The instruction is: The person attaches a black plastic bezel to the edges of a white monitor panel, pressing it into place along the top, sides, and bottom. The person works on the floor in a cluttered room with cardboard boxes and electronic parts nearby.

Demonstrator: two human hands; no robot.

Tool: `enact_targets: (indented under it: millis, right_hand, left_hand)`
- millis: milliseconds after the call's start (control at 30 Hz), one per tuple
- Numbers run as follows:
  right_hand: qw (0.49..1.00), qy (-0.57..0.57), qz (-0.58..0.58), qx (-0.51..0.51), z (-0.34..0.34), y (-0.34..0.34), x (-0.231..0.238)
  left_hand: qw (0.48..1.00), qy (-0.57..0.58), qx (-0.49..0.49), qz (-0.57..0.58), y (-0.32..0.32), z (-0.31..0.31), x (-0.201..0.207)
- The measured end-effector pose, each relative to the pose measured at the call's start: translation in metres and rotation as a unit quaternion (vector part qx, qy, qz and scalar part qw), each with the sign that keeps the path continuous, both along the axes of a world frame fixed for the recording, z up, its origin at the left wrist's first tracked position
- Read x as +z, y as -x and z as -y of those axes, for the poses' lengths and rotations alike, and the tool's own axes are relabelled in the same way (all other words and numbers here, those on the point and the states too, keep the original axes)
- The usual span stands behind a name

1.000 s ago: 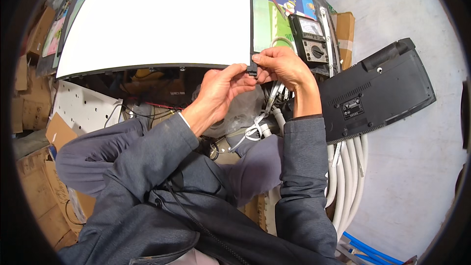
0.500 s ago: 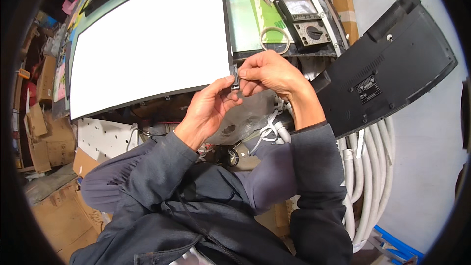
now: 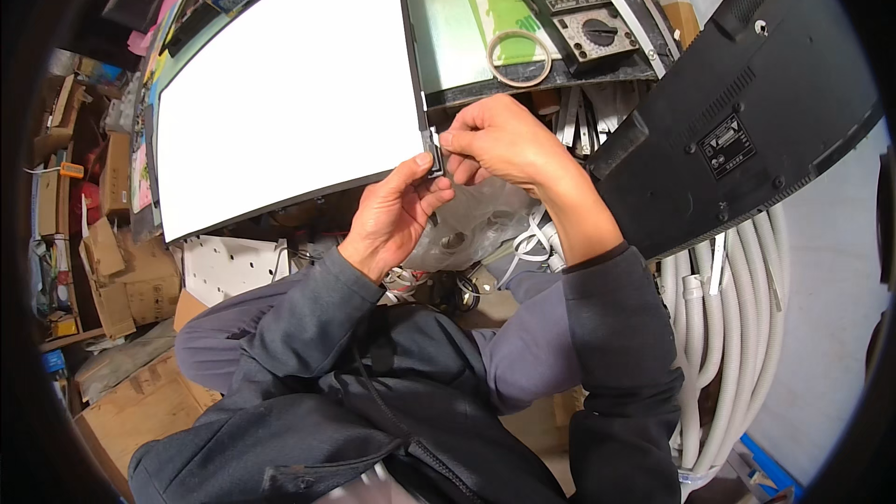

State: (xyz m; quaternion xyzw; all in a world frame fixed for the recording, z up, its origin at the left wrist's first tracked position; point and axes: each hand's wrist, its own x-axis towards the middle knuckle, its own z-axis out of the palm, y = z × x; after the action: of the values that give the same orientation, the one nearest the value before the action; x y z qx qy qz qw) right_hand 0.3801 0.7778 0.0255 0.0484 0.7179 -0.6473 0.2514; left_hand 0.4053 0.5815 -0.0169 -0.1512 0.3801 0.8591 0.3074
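Fingers point(image 3: 419, 163) of the left hand point(image 3: 385, 218) pinch the near right corner of a white panel point(image 3: 289, 93) on the bench point(image 3: 441, 56), apparently to steady its overhanging edge, while the right hand's point(image 3: 511, 145) thumb and forefinger press together beside the black frame point(image 3: 412, 42), gripping what, I cannot tell.

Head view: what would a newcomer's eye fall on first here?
The bright white panel comes first, filling much of the upper left. Next, the left hand and right hand come together at its near right corner, the left thumb resting on that corner. At the far right stands out a large black cover, with a dial meter between it and the panel.
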Motion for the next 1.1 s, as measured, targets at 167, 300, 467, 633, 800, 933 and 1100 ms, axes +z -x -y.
enact_targets:
  millis: [167,300,467,633,800,933,1100]
  right_hand:
    - [1.000,-0.002,-0.015,-0.017,0.008,0.003,-0.003]
    - [0.999,0.032,-0.012,-0.017,0.009,0.006,-0.005]
    - [0.999,0.017,-0.008,-0.026,0.011,0.003,0.003]
    - [0.997,-0.055,-0.044,-0.022,0.013,0.008,0.003]
    - [0.996,-0.083,-0.027,-0.032,0.017,0.011,0.005]
    - [0.992,-0.116,-0.031,-0.029,0.018,0.013,0.006]
    - [0.995,-0.091,-0.018,-0.023,0.019,0.014,0.004]
  left_hand:
    - [1.000,0.013,-0.004,-0.015,0.000,-0.001,0.005]
    - [1.000,0.013,-0.004,-0.023,0.000,-0.005,0.014]
    - [0.999,0.021,0.018,-0.026,-0.002,-0.005,0.010]
    - [0.999,0.034,0.015,-0.012,-0.003,-0.007,0.012]
    - [0.999,0.038,0.021,-0.011,-0.004,-0.008,0.013]
    - [0.998,0.053,0.026,-0.004,-0.005,-0.011,0.015]
    - [0.997,0.063,0.032,-0.004,-0.005,-0.010,0.011]
